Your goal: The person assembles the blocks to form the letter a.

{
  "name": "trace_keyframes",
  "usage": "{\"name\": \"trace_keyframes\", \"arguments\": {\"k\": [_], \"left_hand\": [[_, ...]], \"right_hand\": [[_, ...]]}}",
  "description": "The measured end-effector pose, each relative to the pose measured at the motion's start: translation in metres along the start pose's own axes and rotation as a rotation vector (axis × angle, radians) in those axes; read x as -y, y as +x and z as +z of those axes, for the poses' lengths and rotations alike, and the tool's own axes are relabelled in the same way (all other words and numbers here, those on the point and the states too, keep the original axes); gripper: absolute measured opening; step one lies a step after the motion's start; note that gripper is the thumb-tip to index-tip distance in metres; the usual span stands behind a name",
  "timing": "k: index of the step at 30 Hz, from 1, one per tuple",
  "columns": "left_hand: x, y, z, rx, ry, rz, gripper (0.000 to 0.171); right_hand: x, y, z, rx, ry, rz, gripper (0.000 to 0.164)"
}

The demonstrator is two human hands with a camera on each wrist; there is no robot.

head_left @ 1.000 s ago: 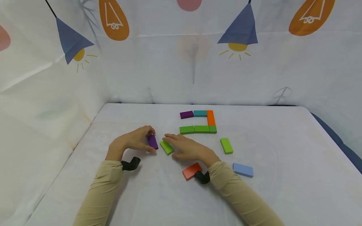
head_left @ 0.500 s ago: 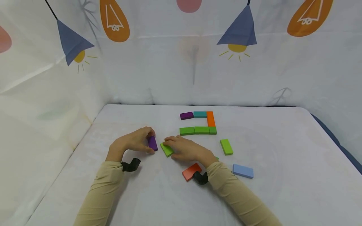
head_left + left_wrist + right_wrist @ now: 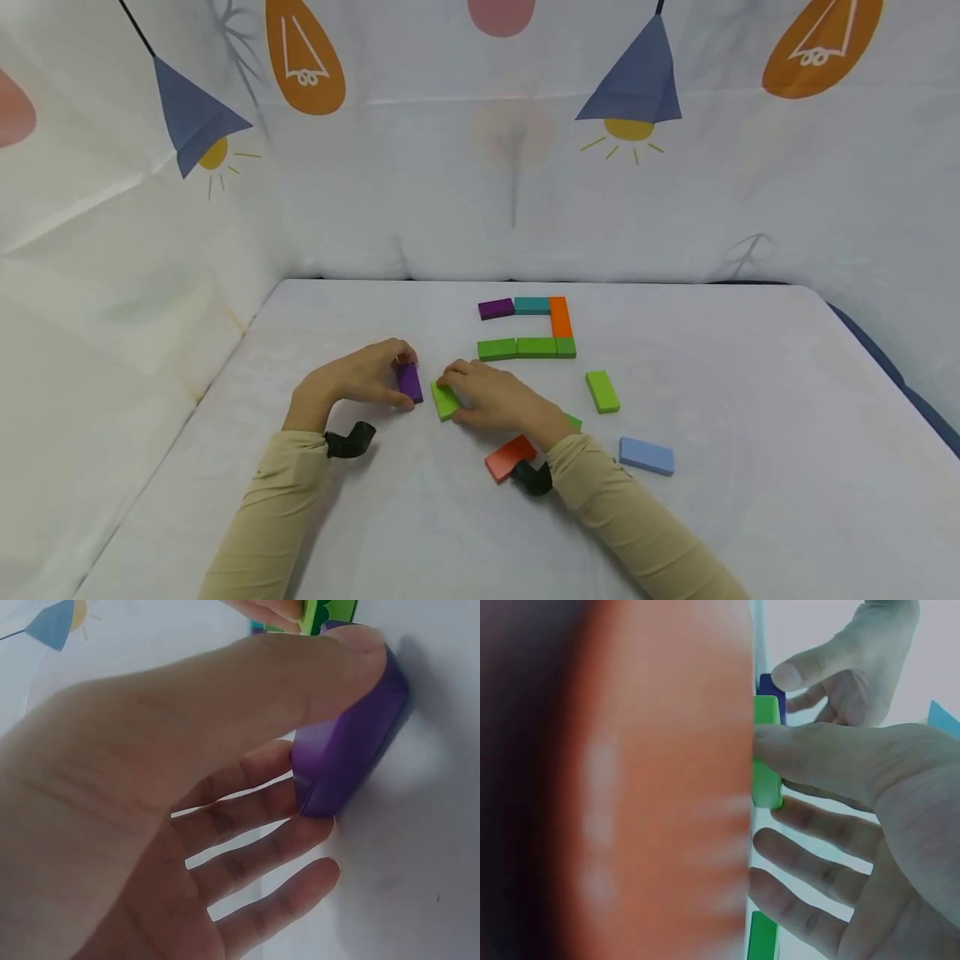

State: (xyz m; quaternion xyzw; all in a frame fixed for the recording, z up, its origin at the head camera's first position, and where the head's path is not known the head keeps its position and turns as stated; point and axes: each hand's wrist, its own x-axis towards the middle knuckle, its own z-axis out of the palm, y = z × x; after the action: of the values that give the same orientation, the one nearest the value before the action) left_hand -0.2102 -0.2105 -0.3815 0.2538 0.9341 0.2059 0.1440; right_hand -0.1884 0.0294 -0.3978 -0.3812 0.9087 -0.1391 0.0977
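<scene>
From above the tan fabric sleeves (image 3: pixel 273 500), the head camera looks forward and down, far enough back to take in the left hand (image 3: pixel 356 375), right hand (image 3: pixel 495 396), white tabletop (image 3: pixel 712 517) and white printed cloth backdrop (image 3: pixel 450 183). Turned sideways, the left wrist camera sits very close to the left hand, facing along its thumb toward a purple rectangular block (image 3: pixel 349 746); the tabletop runs up its right side. The right wrist camera looks toward a lime-green rectangular block (image 3: pixel 766 780), a blurred orange-red surface (image 3: pixel 664 780) covering much of its left side. Both wrist views share these two blocks.
</scene>
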Motion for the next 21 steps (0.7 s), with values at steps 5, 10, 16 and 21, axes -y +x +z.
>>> {"name": "trace_keyframes", "arguments": {"k": [5,10,16,21], "left_hand": [[-0.003,0.000,-0.001,-0.002,0.001,0.010,0.062],[-0.007,0.004,0.001,-0.016,0.017,0.055,0.060],[-0.010,0.013,0.010,-0.041,0.037,0.095,0.059],[-0.013,0.020,0.017,-0.070,0.065,0.120,0.058]], "right_hand": [[0.000,-0.002,-0.001,-0.008,-0.014,0.029,0.047],[-0.008,-0.009,-0.004,-0.014,0.004,0.056,0.047],[-0.019,-0.019,-0.008,-0.014,0.031,0.054,0.047],[-0.026,-0.026,-0.012,0.004,0.031,0.073,0.048]]}}
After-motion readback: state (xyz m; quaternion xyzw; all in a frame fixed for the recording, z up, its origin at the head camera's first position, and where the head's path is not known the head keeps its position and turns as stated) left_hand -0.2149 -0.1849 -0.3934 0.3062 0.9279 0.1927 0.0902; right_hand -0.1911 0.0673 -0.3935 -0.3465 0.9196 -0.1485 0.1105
